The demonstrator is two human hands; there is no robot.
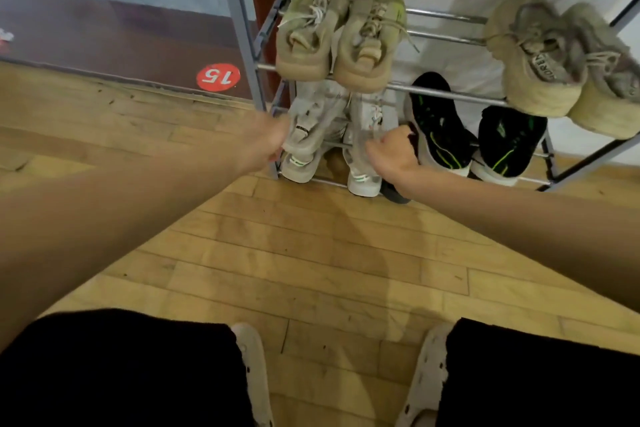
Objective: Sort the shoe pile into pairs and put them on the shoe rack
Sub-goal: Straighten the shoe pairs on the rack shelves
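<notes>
Left hand (273, 142) grips the left pale grey shoe (308, 135) on the bottom tier of the shoe rack (450, 94); right hand (393, 156) clutches its mate (369, 146) alongside. Right of them, same tier, sit the black-and-green pair (440, 125). On the tier above: tan pairs (341, 31), left and right.

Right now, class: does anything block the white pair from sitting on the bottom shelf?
Nothing visible does. Both hands, left and right, already touch the white pair on the bottom shelf, beside the black pair.
</notes>
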